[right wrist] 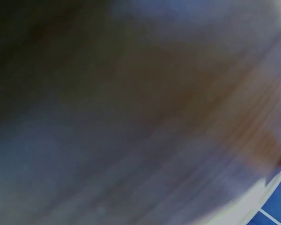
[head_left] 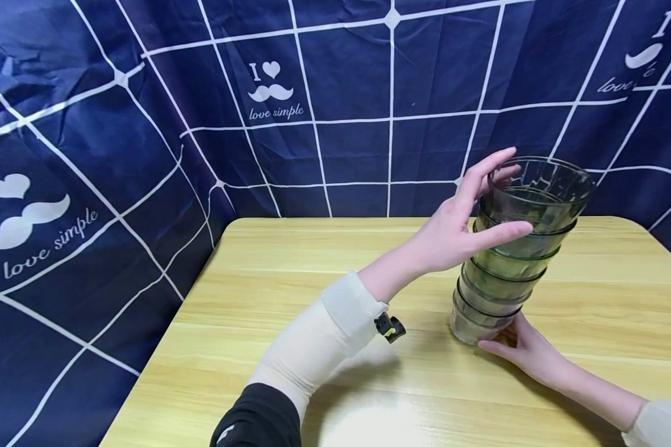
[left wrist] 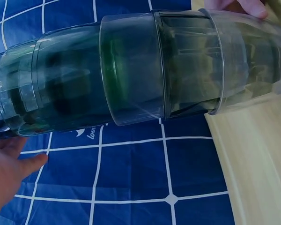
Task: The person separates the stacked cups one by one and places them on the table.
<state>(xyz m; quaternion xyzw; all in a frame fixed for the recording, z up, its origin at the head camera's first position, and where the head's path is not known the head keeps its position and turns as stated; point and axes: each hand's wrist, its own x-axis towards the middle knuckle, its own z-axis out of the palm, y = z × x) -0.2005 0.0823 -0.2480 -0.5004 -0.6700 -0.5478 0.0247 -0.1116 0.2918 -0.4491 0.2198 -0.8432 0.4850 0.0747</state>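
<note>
A tall stack of nested clear plastic cups, grey and green tinted, leans with its wide mouth toward the upper right in the head view. My left hand holds the top cup, thumb across the near side and fingers at the far side of the rim. Down at the bottom cup, my right hand grips the base; some of its fingers are hidden behind the cup. Lying sideways across the left wrist view are the cups, with the left thumb below the wide end. The right wrist view is dark and blurred.
A light wood table lies under the hands, its base-side surface close beneath the stack. Dark blue cloth with white grid lines hangs behind and to the left. A small black clip sits at the left cuff.
</note>
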